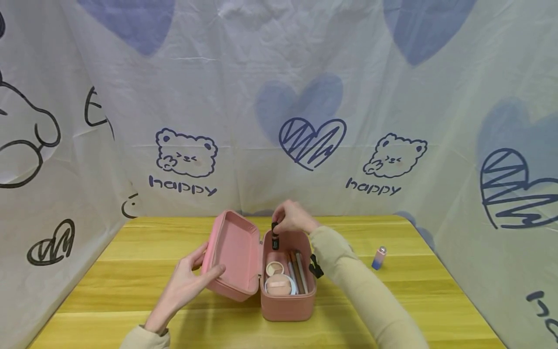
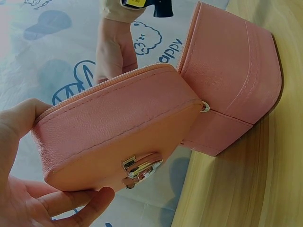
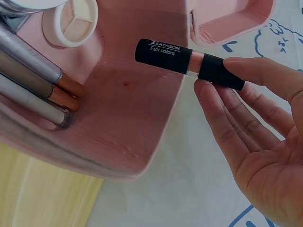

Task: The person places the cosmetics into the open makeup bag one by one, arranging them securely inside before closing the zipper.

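A pink zippered makeup case (image 1: 287, 309) stands on the wooden table, its lid (image 1: 235, 249) swung out to the left. My left hand (image 1: 185, 281) grips the lid's outer edge, thumb on the rim and fingers behind; the left wrist view shows a metal-fitted handle (image 2: 142, 168) on its outside. My right hand (image 1: 294, 218) pinches a black lipstick tube (image 3: 165, 57) with a rose-gold band by one end, over the case's far end. Inside the case lie a powder puff (image 1: 279, 285), a round cream palette (image 1: 274, 268) and several slim brush-like sticks (image 3: 35, 61).
A small pink-and-blue bottle (image 1: 379, 258) with a silvery top stands on the table (image 1: 414, 291) to the right. A black clip-like piece (image 1: 316, 267) shows by my right sleeve. Behind the table hangs a printed cloth (image 1: 261, 58).
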Tool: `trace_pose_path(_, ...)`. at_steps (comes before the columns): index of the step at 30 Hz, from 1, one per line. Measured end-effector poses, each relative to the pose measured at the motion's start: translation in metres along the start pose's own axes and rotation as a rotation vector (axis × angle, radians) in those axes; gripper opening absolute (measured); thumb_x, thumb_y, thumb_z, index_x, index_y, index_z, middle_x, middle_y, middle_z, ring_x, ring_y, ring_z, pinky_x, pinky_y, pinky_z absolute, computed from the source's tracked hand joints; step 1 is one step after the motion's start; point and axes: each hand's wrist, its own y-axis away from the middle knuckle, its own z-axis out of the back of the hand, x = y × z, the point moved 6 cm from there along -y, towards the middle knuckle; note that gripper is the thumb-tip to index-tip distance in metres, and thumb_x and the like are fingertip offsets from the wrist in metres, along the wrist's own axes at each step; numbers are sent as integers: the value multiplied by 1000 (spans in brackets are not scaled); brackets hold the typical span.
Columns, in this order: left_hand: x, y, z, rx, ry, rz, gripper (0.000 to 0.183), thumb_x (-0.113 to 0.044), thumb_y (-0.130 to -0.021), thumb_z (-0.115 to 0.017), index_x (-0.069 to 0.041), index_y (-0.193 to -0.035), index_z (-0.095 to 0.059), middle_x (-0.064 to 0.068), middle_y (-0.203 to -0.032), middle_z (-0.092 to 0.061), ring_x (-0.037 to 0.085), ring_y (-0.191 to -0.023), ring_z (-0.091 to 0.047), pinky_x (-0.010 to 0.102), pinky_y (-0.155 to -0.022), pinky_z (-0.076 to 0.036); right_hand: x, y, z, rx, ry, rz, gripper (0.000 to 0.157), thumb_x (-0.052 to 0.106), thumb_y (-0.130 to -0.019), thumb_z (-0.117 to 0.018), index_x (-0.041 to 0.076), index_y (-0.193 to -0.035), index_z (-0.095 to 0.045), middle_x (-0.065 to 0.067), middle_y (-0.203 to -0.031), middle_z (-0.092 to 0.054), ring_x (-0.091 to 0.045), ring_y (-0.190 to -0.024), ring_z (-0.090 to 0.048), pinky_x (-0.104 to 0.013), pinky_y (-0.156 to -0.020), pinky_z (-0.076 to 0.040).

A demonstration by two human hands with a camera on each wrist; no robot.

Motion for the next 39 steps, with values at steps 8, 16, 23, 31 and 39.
trace_pose_path(8, 0, 0, 0, -7, 2, -15, 80, -26, -93, -71, 3, -155, -31, 26, -139, -60, 36, -123, -64, 52, -105, -49, -1, -6, -13, 19, 145, -12, 9, 3, -78, -80, 7, -85, -75, -6, -87, -75, -16, -79, -63, -28, -75, -54)
trace_pose_path(16, 1, 0, -1, -3, 5, -13, 80, -27, -93, -71, 1, -156, -31, 25, -140, -60, 36, -123, -64, 53, -106, -48, -2, -8, -20, 23, 226, -53, 9, 2, -76, -80, 9, -81, -76, -5, -85, -74, -19, -78, -62, -31, -75, -54)
trace_pose_path(23, 0, 0, -1, -1, 10, -8, 79, -26, -93, -71, 1, -156, -31, 24, -139, -61, 35, -125, -62, 50, -106, -48, 0, -9, -27, 13, 309, -19, 10, 2, -75, -82, 7, -82, -77, -7, -87, -75, -25, -85, -67, -38, -83, -56)
trace_pose_path(31, 0, 1, 0, -3, 7, -8, 79, -26, -93, -71, 0, -156, -31, 23, -139, -61, 37, -128, -60, 54, -109, -45, 1, -9, -37, 26, 337, 1, 11, 0, -79, -80, 5, -89, -77, -11, -97, -74, -31, -94, -68, -41, -84, -58)
trace_pose_path(39, 0, 2, 0, -11, -6, 3, 80, -27, -92, -72, 2, -155, -32, 24, -138, -61, 33, -121, -65, 44, -102, -51, 2, -10, -41, -9, 377, 22, 11, -1, -77, -82, 6, -83, -76, -9, -91, -75, -30, -87, -69, -40, -82, -57)
